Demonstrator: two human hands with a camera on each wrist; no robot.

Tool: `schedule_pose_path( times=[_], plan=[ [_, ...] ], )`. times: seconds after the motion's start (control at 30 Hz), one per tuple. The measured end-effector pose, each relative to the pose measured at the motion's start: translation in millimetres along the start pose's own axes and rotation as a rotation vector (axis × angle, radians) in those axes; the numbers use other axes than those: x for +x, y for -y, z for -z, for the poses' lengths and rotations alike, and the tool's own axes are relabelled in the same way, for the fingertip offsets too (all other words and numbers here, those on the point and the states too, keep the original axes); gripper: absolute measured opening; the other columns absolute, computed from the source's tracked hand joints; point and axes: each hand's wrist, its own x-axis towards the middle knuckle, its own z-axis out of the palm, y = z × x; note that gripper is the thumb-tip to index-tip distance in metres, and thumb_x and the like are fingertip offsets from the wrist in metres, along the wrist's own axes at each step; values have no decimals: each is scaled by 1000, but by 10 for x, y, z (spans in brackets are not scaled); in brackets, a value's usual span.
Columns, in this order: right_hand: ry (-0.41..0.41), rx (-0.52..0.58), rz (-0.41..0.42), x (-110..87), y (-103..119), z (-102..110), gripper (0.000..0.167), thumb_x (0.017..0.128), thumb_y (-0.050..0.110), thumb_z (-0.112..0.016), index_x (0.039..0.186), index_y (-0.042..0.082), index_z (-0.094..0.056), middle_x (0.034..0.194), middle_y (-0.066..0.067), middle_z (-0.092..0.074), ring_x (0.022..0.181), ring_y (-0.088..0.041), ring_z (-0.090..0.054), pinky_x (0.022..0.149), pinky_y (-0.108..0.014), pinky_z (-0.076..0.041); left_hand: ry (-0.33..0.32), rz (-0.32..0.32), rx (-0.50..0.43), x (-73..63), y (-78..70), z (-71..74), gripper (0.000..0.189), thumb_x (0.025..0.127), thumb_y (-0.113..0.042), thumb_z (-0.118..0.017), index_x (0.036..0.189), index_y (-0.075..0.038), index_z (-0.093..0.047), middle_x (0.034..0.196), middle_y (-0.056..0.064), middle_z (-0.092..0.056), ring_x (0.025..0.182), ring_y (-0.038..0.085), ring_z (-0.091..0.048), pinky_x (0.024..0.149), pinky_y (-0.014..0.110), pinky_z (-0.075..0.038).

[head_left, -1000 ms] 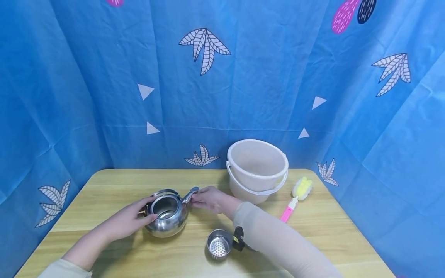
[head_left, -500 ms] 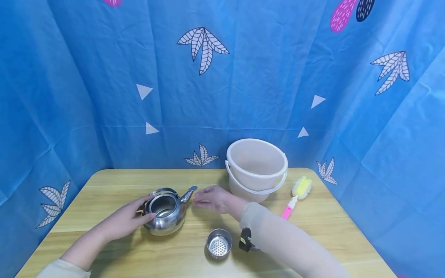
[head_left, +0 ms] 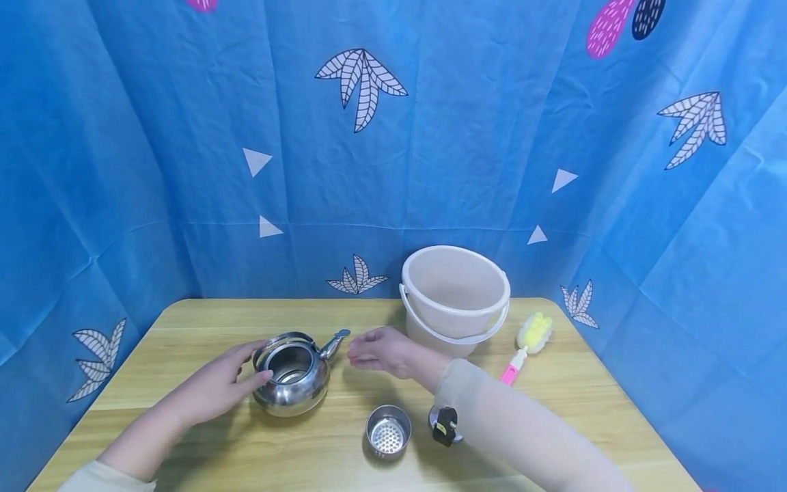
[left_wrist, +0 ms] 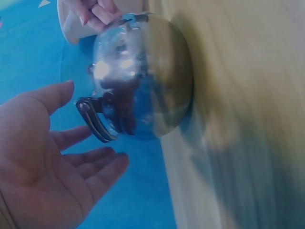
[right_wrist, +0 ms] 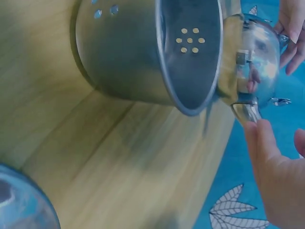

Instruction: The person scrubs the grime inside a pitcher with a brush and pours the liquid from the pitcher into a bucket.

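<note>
A shiny steel kettle [head_left: 292, 393] without its lid stands on the left half of the table, its mouth facing up and its spout [head_left: 332, 347] pointing right. At its left side my left hand [head_left: 215, 386] is spread, the thumb near the rim; the left wrist view shows the fingers [left_wrist: 109, 171] apart from the kettle and its folded handle [left_wrist: 93, 119]. Just right of the spout, my right hand [head_left: 384, 352] holds nothing, fingers fairly straight. A steel strainer cup [head_left: 388, 432] with a perforated bottom stands in front of the kettle, to its right.
A white bucket [head_left: 451, 321] stands at the back. Right of it lies a pink-handled sponge brush [head_left: 533, 333]. A lid with a black knob [head_left: 445, 427] lies partly hidden beside my right sleeve [head_left: 510, 424]. Blue printed cloth [head_left: 393, 171] surrounds the table [head_left: 344, 461].
My right hand has drawn back rightward from the spout. My left hand has loosened from the kettle's handle side and shifted slightly left. The kettle stays nearly in place.
</note>
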Motion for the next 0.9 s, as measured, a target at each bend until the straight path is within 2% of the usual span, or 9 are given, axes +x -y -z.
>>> schedule_pose_path(
  times=[0.13,0.3,0.43,0.6,0.77,0.9],
  plan=[
    [2,-66,5,-67,32,69,28,97,-1,-59,122,-14,-57,121,-30,-63,121,-45,-58,94,-37,-56,-16,2,36,2,-63,27,78,98,-59,-53,148,0,-42,146,27,-46,130,51,-46,102,66,-41],
    [12,-166,22,-224,96,185,32,94,-3,-62,124,-14,-58,117,-25,-66,113,-39,-64,93,-36,-57,-26,-2,68,-6,-207,45,80,96,-64,-51,146,-2,-47,145,24,-50,132,48,-45,104,66,-40],
    [43,-224,42,-391,189,273,36,95,1,-63,127,-14,-57,115,-21,-68,107,-30,-67,93,-35,-57,-36,-3,90,-14,-347,62,82,94,-69,-48,145,-4,-50,143,22,-53,131,46,-48,103,65,-41],
    [79,-307,74,-645,318,424,40,98,8,-62,131,-15,-54,117,-20,-68,109,-29,-67,95,-37,-56,-34,-5,114,-23,-574,107,79,95,-67,-48,146,-6,-50,143,19,-54,131,43,-49,104,63,-42],
    [47,-395,114,-914,422,643,40,99,14,-64,129,-12,-58,115,-19,-70,109,-29,-68,96,-40,-55,-10,-7,107,-11,-784,111,73,97,-63,-51,146,-8,-51,143,17,-54,133,42,-49,105,61,-42],
    [3,-414,132,-1095,484,779,37,98,14,-64,127,-9,-61,113,-16,-71,105,-25,-69,96,-42,-55,-19,-26,105,1,-883,97,68,98,-59,-52,145,-9,-52,143,15,-55,133,40,-49,106,60,-42]
  ],
)
